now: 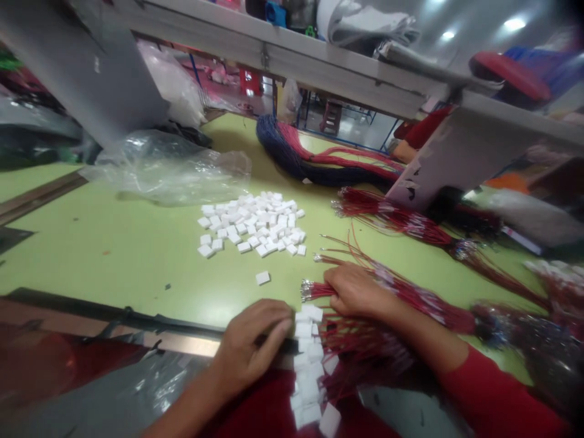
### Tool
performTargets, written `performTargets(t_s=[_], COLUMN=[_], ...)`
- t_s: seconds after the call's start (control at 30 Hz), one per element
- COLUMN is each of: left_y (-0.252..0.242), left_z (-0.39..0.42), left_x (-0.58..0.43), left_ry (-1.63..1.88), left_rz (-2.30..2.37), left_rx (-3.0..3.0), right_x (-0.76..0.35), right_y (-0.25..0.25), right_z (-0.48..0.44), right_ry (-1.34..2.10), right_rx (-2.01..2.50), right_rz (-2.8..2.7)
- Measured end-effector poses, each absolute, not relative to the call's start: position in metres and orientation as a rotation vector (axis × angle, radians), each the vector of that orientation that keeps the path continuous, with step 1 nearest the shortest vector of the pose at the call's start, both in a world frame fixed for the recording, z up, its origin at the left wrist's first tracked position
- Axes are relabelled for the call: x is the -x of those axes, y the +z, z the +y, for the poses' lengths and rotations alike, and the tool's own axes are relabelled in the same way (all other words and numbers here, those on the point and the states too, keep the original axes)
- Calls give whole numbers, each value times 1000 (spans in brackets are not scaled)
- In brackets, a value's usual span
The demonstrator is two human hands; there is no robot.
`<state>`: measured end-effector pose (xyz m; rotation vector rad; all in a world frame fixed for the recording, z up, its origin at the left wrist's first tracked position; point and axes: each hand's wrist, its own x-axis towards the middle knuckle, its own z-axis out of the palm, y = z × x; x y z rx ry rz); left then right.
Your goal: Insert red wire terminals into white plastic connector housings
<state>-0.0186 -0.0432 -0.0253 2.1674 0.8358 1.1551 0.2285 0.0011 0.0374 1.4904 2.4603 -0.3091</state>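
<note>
My right hand (358, 291) is closed round a bundle of red wires (319, 290), whose crimped metal ends stick out to the left of the fingers. My left hand (256, 337) rests by the table's front edge with thumb and fingers bent together; whatever is between the fingertips is hidden. Just right of its fingertips runs a column of white plastic connector housings (308, 371), with red wires at its right side. A single white housing (263, 278) lies above my left hand. Farther back is a loose pile of white housings (255, 222).
A clear plastic bag (177, 170) lies at the back left of the green table (137, 261). Long blue and pink wires (301, 155) stretch across the back. Further red wire bundles (401, 216) lie to the right. A grey shelf (319, 58) spans overhead on panel supports.
</note>
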Motion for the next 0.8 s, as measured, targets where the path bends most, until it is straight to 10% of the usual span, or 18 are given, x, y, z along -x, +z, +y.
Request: performTargets(t_s=[0.17, 0.53, 0.8], left_y=[-35, -33, -34], left_z=[-9, 5, 3], left_x=[43, 32, 7], left_ry=[1084, 905, 989], left_rz=[1486, 1346, 1143], left_rx=[-2276, -1824, -1298], right_x=[-240, -258, -265], right_y=[33, 20, 24], right_z=[7, 17, 18], right_ry=[-388, -558, -1827], right_rx=[-1455, -1752, -1857], right_rz=[2625, 2709, 2439])
